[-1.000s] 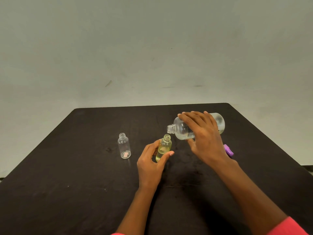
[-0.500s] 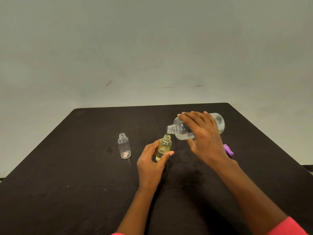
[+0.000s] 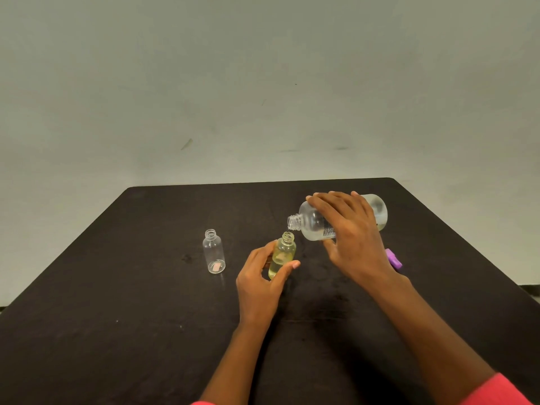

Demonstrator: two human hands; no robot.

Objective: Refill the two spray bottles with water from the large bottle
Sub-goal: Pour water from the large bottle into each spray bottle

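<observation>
Nothing has shifted: right hand (image 3: 350, 238) grips the large bottle (image 3: 312, 222), tipped over the small bottle (image 3: 282, 255) the left hand (image 3: 257, 285) holds. First fill seems unfinished.

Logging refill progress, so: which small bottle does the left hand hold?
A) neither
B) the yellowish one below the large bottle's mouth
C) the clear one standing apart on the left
B: the left hand grips the yellowish small bottle just under the mouth of the tilted large bottle, while the clear small bottle stands apart, untouched.
</observation>
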